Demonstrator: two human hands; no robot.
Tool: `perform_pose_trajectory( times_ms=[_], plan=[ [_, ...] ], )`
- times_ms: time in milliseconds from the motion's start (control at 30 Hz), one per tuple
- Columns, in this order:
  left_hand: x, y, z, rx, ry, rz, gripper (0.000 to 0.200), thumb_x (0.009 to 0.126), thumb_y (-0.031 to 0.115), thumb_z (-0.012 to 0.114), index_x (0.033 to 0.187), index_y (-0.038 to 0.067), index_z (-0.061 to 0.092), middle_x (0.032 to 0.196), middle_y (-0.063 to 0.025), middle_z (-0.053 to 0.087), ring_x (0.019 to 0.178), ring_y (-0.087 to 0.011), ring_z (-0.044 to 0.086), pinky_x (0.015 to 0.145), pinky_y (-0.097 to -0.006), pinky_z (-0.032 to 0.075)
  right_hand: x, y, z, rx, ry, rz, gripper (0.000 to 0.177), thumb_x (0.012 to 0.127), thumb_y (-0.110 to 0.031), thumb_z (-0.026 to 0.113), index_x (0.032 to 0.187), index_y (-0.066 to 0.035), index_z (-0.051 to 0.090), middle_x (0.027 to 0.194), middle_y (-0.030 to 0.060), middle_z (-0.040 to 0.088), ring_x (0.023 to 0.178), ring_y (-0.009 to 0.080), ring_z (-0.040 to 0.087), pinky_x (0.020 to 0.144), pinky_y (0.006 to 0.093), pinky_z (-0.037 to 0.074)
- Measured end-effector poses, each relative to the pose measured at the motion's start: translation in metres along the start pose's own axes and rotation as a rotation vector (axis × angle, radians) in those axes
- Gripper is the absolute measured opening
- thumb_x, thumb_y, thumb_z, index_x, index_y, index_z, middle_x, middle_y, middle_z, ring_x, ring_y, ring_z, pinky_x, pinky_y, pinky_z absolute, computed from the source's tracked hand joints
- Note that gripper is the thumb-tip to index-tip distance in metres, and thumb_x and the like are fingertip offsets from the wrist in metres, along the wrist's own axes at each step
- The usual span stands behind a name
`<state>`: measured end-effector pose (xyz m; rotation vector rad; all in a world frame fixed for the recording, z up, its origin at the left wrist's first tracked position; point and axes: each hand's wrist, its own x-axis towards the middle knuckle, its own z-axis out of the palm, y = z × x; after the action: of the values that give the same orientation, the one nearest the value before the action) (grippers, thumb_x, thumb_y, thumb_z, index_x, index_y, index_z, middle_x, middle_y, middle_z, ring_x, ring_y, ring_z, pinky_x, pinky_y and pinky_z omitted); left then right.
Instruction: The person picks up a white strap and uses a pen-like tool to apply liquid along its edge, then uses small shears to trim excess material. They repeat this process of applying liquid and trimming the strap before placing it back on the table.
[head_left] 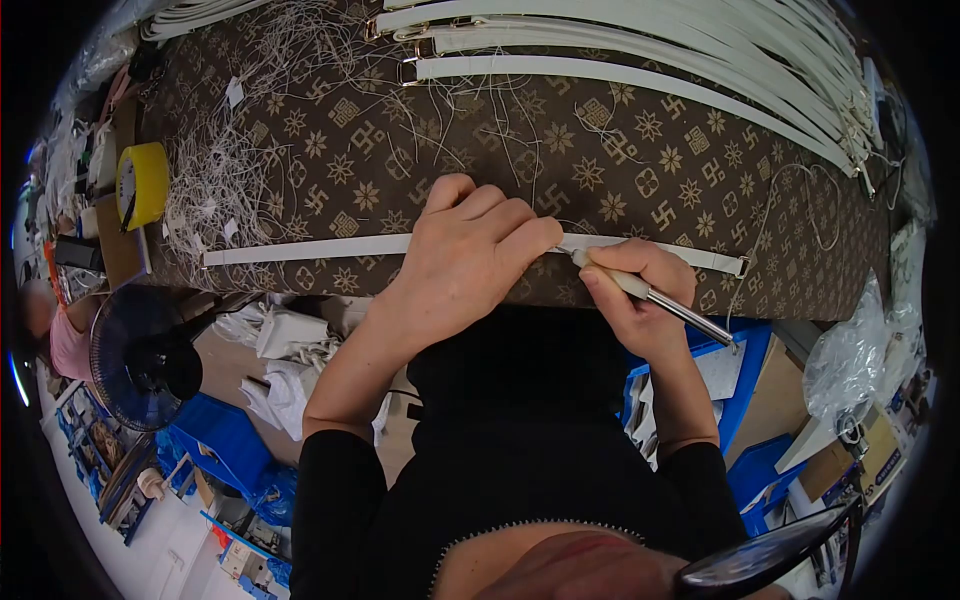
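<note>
A long white strap [310, 249] with metal ends lies across the near part of the patterned brown cloth. My left hand [470, 250] is closed over the middle of the strap, its fingers curled on it. Just to the right, my right hand [645, 295] grips a pen-like tool [655, 297] with a pale front and a shiny metal rear. The tip of the tool meets the strap close beside my left thumb and forefinger. Loose thread ends lie on the cloth beyond my hands.
More white straps [640, 75] with metal buckles lie at the back right. Tangled white threads [225, 170] and a yellow tape roll [143, 185] are at the left. Below the left edge stands a black fan [145, 358]. Clear plastic bags [848, 350] hang at the right.
</note>
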<state>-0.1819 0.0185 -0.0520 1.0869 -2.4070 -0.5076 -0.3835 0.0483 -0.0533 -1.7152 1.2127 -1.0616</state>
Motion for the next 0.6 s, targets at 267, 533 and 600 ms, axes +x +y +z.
perform_pose_trajectory(
  times_ms=[267, 533, 600],
  plan=[
    [-0.0007, -0.0007, 0.0011, -0.005, 0.004, -0.003, 0.023, 0.071, 0.007, 0.060, 0.093, 0.013, 0.056, 0.078, 0.0008, 0.057, 0.075, -0.0168, 0.053, 0.081, -0.0337, 0.036, -0.0010, -0.0024, -0.0028, -0.013, -0.060, 0.040, 0.016, 0.072, -0.002, 0.072, 0.086, -0.001, 0.064, 0.077, 0.0104, 0.067, 0.064, 0.0161, 0.062, 0.060, 0.0250, 0.048],
    [-0.0006, -0.0009, 0.0020, -0.012, 0.027, -0.002, 0.023, 0.070, 0.007, 0.061, 0.092, 0.013, 0.056, 0.078, 0.0011, 0.057, 0.074, -0.0164, 0.053, 0.080, -0.0328, 0.036, 0.0011, 0.0017, 0.0015, -0.001, -0.013, -0.026, 0.016, 0.071, -0.003, 0.073, 0.083, -0.005, 0.062, 0.069, 0.0084, 0.064, 0.056, 0.0184, 0.062, 0.051, 0.0258, 0.046],
    [-0.0005, -0.0009, 0.0018, -0.013, 0.026, -0.003, 0.023, 0.070, 0.008, 0.061, 0.092, 0.013, 0.056, 0.078, 0.0012, 0.057, 0.074, -0.0163, 0.053, 0.080, -0.0326, 0.036, 0.0012, 0.0015, 0.0016, -0.004, -0.014, -0.025, 0.016, 0.071, -0.003, 0.073, 0.083, -0.005, 0.062, 0.068, 0.0084, 0.064, 0.056, 0.0185, 0.062, 0.051, 0.0259, 0.046]
  ],
)
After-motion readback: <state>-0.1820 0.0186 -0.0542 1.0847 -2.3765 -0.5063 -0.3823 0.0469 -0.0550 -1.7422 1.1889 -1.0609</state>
